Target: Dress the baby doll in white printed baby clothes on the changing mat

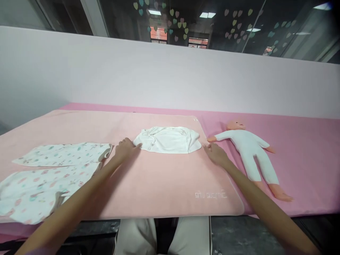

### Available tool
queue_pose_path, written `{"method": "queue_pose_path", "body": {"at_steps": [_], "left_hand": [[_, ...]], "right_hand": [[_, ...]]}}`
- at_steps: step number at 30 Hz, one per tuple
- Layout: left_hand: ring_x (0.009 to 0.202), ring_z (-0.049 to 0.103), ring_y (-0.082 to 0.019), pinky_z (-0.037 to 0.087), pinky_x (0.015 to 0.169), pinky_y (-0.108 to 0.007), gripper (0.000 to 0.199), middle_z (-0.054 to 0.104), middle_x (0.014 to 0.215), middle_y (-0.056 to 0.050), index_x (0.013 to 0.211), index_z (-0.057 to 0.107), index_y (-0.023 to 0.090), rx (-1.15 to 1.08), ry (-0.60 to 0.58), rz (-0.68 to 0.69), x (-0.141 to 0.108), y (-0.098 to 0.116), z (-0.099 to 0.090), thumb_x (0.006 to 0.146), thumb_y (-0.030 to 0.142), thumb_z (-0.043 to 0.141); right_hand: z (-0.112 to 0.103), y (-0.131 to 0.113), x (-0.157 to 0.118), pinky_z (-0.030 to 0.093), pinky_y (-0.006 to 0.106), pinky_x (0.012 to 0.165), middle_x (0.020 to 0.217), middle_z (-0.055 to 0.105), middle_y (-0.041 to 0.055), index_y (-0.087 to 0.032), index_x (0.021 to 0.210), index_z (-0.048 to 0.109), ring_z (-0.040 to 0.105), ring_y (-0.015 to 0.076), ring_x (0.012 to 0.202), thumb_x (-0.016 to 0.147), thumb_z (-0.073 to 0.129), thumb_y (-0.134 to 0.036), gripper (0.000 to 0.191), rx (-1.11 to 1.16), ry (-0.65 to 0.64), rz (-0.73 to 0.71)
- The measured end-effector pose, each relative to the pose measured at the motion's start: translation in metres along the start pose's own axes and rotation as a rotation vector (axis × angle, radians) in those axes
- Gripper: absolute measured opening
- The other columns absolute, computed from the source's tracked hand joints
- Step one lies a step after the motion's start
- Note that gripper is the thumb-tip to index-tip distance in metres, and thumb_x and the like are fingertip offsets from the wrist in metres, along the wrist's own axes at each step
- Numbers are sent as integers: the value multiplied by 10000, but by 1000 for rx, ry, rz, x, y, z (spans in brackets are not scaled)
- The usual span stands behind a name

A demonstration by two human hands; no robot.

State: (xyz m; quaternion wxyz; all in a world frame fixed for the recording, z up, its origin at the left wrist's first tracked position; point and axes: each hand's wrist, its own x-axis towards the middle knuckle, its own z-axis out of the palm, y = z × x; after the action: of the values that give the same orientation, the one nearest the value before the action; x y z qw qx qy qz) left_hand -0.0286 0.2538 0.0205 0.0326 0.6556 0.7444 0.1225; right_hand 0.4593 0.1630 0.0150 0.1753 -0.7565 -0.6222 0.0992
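Observation:
A white cloth garment (pixel 170 140), gathered into a wide low shape, lies on the light pink mat (pixel 159 184). My left hand (pixel 125 148) is at its left end, with the fingers closed on the edge. Just beyond the right end rests my right hand (pixel 215 153), its fingertips near the mat and a small gap between it and the cloth; its fingers are slightly apart.
A doll (pixel 245 145) in a white suit lies at the right on a darker pink cover (pixel 305 152). Patterned baby trousers (pixel 63 154) and another patterned garment (pixel 32 198) lie at the left. A white wall (pixel 172 78) stands behind.

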Motion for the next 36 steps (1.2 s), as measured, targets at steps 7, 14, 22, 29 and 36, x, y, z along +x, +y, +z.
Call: {"method": "queue_pose_path", "body": {"at_steps": [7,14,22,29,36], "left_hand": [[840,701,-303,442,717,-354,372,722,750,-82,682,605,210,-259,-209,-16,10,0,-3,854,540,614],[1057,689,-268,541,871,-370,301,758,1139,-95,1032,653,200,-630,118,236,12,48,-1,909,422,492],[1281,633,-296,539,1039,-423,482,588,1517,-109,1349,564,260,-580,-374,879,6,58,-15,960,544,595],[1377,542,-387,478,1072,-485,630,640,1400,-191,1360,583,171,-256,-273,516,117,48,8,938,636,546],[1070,692,-311,515,858,-377,574,742,1235,-113,1124,656,226,-194,-591,493,165,92,6,858,730,585]], "right_hand": [[35,-39,35,471,367,738,938,718,144,-196,867,584,678,305,900,932,608,-515,326,-19,-3,71],[24,-98,56,500,334,777,984,692,83,-221,916,570,631,222,875,1012,412,-432,280,171,192,-133],[32,-118,31,373,515,1194,1405,662,77,-306,1264,664,554,289,1353,1069,494,-477,310,169,-50,-816],[32,-84,127,400,465,1179,1504,581,172,-175,1445,557,492,325,1429,1042,506,-470,503,103,-77,-410],[42,-102,202,520,368,965,1281,719,163,-193,1172,701,665,326,1182,866,741,-621,528,72,-319,-300]]}}
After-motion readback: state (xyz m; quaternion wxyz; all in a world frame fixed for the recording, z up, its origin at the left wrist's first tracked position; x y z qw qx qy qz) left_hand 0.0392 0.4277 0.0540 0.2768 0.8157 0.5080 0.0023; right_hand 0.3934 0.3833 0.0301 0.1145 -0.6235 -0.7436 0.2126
